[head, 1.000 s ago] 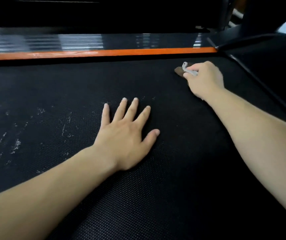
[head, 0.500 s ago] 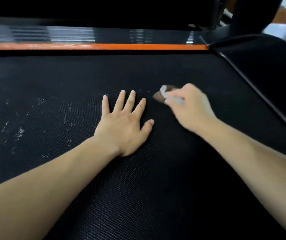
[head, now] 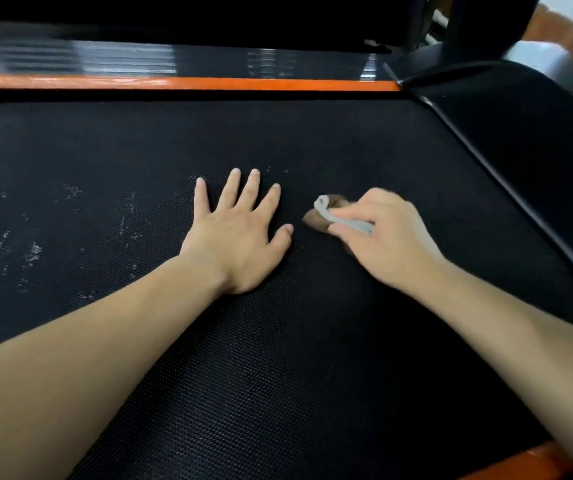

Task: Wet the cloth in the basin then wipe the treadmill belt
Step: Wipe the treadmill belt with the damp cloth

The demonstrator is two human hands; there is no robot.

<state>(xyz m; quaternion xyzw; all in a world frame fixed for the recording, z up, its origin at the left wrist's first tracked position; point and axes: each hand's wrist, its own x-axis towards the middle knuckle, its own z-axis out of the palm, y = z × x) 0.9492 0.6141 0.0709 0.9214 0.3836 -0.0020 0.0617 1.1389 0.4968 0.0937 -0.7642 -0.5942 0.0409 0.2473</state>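
Observation:
The black textured treadmill belt (head: 312, 358) fills most of the view. My right hand (head: 385, 237) grips a small bunched cloth (head: 330, 209), brownish with a pale grey edge, and presses it on the belt just right of centre. My left hand (head: 240, 233) lies flat on the belt with fingers spread, its thumb a short gap from the cloth. No basin is in view.
White dusty marks (head: 32, 251) speckle the belt to the left of my left hand. An orange side rail (head: 208, 84) runs along the far edge, and another orange strip (head: 520, 462) shows at the near right. A black motor cover (head: 520, 133) rises at the right.
My right hand has dragged the cloth from the far right of the belt back toward me, ending beside my left hand. My left hand stays flat in place.

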